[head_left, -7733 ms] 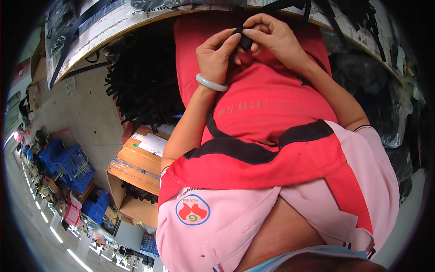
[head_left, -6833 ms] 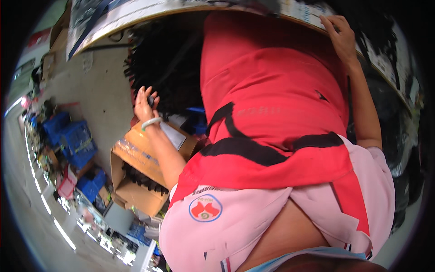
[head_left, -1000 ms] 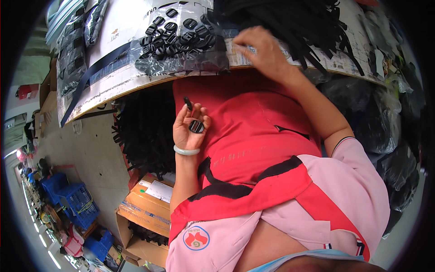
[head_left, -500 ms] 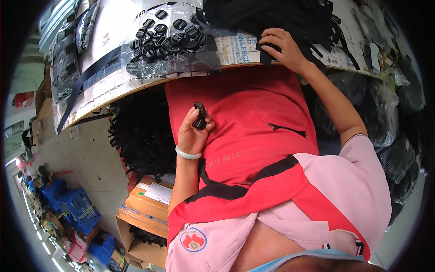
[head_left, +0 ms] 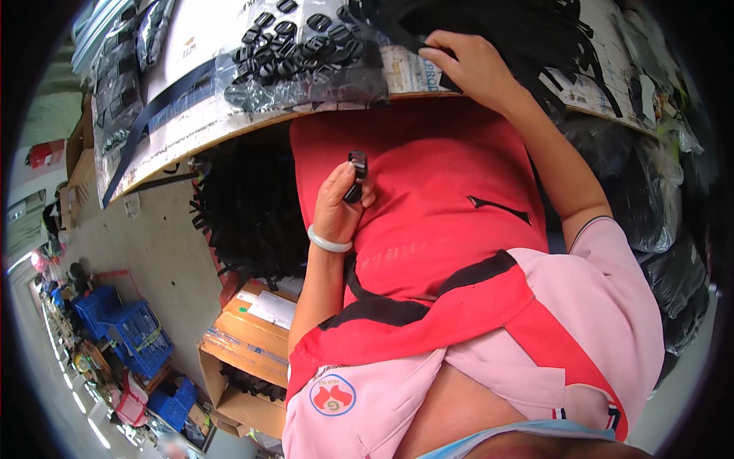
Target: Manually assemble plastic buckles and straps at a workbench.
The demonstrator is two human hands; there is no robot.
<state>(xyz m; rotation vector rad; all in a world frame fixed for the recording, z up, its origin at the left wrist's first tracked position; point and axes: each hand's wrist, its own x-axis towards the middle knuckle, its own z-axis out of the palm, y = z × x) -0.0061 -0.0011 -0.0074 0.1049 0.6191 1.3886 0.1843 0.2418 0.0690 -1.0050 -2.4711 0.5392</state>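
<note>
My left hand (head_left: 339, 205) pinches black buckles (head_left: 358, 161) over my red apron (head_left: 436, 172); my right hand (head_left: 480, 75), fingers bent, has shifted left along black straps (head_left: 524, 47) on the tabletop (head_left: 205, 29), nearer the buckle pile (head_left: 313, 48), grip unclear.

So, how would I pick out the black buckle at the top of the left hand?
Find the big red apron in the middle of the view. Over its upper left is the left hand, with a pale bracelet at the wrist; the black buckle stands up beside the thumb tip. Unlike the loose buckles heaped on clear plastic, it is held, seen against the apron.
</note>
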